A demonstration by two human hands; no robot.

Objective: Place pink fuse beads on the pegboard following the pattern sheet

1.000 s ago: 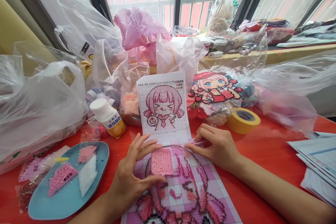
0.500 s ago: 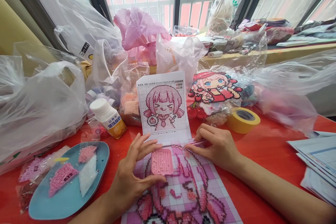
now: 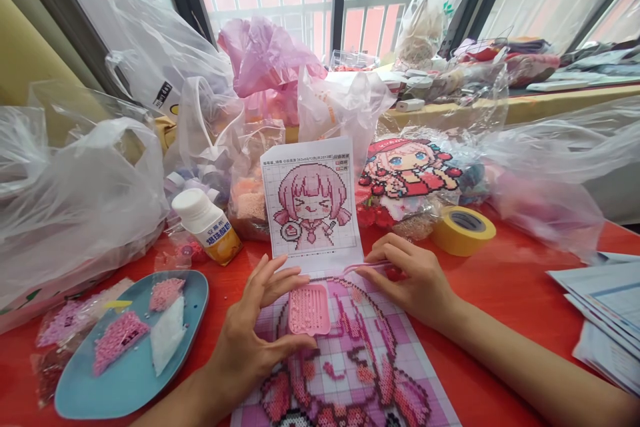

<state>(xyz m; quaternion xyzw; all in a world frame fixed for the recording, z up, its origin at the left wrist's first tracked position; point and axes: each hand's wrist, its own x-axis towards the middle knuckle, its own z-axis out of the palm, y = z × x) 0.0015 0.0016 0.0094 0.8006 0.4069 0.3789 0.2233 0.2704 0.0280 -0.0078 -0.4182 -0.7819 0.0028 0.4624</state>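
My left hand [image 3: 257, 330] grips a small pink bead tray [image 3: 309, 309] by its left side, resting it on the bead pegboard [image 3: 350, 367] with a half-built pink-haired figure. My right hand [image 3: 417, 277] pinches a thin pink tweezer [image 3: 367, 267] whose tip points left over the board's top edge, just right of the tray. A paper pattern sheet [image 3: 311, 203] of the same figure stands propped up right behind the board.
A blue plate [image 3: 130, 373] with pink and white bead piles lies at the left. A white bottle [image 3: 206, 225], yellow tape roll [image 3: 464, 229], finished bead figure [image 3: 410, 170] and plastic bags [image 3: 80, 193] crowd the back. Papers [image 3: 605, 307] lie at the right edge.
My right hand has lifted slightly and the tweezer tip has risen and shifted a little left off the board. The left hand and tray have stayed put.
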